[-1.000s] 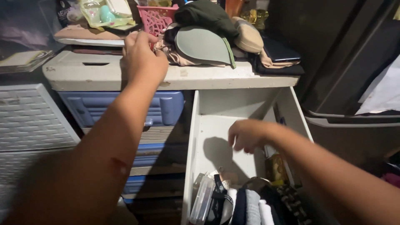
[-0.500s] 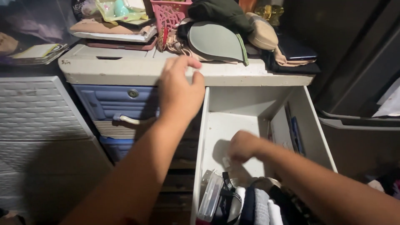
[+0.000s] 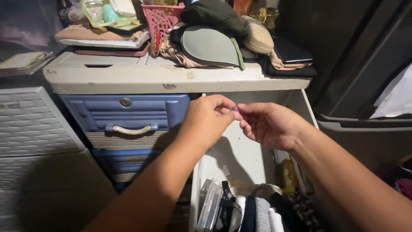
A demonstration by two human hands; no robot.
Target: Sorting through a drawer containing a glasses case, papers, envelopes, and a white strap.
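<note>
both hands have come together above the open white drawer (image 3: 240,146). left hand (image 3: 208,118) and right hand (image 3: 270,124) now pinch a tiny purple bit (image 3: 235,109) between fingertips. rolled socks (image 3: 257,212) lie at six o'clock, blue drawer (image 3: 124,111) at nine.

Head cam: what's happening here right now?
A person's left hand and right hand meet above an open white drawer, pinching a tiny purplish object between their fingertips; it is too small to identify. Rolled socks and a clear plastic case sit at the drawer's near end. To the left is a closed blue drawer. The cabinet top holds piled clothing and a pink basket.
</note>
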